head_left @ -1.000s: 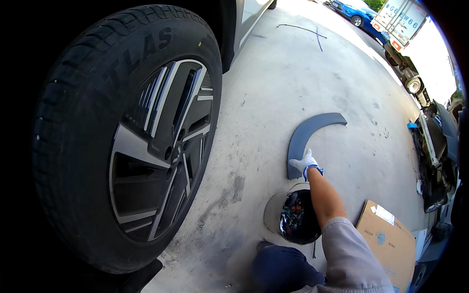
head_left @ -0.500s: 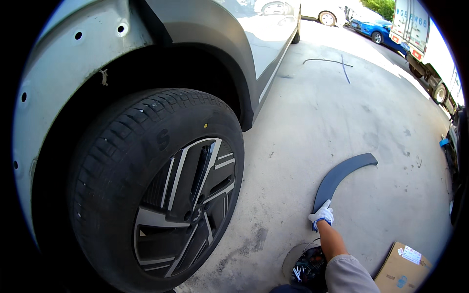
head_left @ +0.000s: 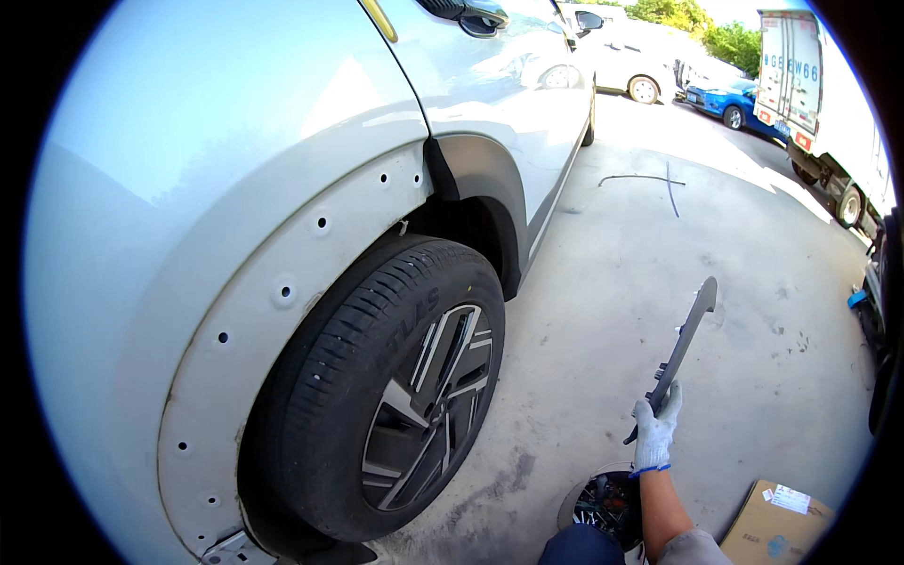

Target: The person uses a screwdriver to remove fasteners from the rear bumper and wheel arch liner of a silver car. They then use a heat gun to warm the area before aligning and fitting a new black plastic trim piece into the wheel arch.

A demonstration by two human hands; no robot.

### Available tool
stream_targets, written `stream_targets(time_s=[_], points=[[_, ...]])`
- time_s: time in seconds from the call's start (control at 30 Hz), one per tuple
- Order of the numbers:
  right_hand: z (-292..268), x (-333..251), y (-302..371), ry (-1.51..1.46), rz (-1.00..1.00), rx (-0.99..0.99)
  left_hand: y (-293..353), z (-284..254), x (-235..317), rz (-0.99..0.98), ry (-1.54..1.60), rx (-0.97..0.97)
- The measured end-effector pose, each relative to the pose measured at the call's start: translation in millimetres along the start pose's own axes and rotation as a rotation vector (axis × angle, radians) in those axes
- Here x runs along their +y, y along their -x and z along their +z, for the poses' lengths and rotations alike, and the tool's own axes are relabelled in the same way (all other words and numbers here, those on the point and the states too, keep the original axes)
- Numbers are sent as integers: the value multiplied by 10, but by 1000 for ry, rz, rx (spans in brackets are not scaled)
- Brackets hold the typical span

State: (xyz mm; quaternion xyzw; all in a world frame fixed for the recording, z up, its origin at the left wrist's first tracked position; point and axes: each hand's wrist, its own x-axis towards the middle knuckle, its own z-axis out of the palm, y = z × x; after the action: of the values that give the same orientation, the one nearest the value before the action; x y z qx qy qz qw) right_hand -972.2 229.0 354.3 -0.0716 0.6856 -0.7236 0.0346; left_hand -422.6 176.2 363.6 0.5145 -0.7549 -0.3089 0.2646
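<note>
My right hand [head_left: 655,428], in a white knit glove with a blue cuff edge, is closed round the lower end of a dark grey curved wheel arch trim [head_left: 692,331]. The trim is lifted off the floor and turned edge-on, with small clips showing along its left side. To the left stands a white car [head_left: 235,169]. Its bare wheel arch flange [head_left: 252,315] has several round holes. Under the arch is a black tyre [head_left: 330,395] on a two-tone alloy wheel [head_left: 433,410]. Another dark trim piece [head_left: 490,169] sits on the arch's far side. My left hand is out of view.
A round bucket [head_left: 571,501] of small parts and tools stands below my right forearm. A cardboard box [head_left: 767,527] lies at the lower right. Two thin strips [head_left: 642,178] cross on the concrete floor farther off. A blue car [head_left: 720,99] and a truck [head_left: 791,66] stand beyond.
My right hand has raised the wheel arch trim from the floor and turned it edge-on. The view has shifted, so more of the car's side and holed flange shows.
</note>
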Motion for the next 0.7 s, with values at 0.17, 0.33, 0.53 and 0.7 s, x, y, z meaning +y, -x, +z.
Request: stream_targets(time_s=[0.17, 0.33, 0.53, 0.7], points=[[309, -1011, 1247, -253, -109, -261, -956, 455, 1494, 609, 318, -153], [308, -1636, 2236, -418, -65, -498, -1081, 338, 2126, 817, 421, -296], [199, -1727, 2893, -481, -85, -663, -601, -214, 1918, 814, 420, -242], [322, -2013, 2823, -750, 210, -717, -327, -696, 1386, 924, 345, -112]])
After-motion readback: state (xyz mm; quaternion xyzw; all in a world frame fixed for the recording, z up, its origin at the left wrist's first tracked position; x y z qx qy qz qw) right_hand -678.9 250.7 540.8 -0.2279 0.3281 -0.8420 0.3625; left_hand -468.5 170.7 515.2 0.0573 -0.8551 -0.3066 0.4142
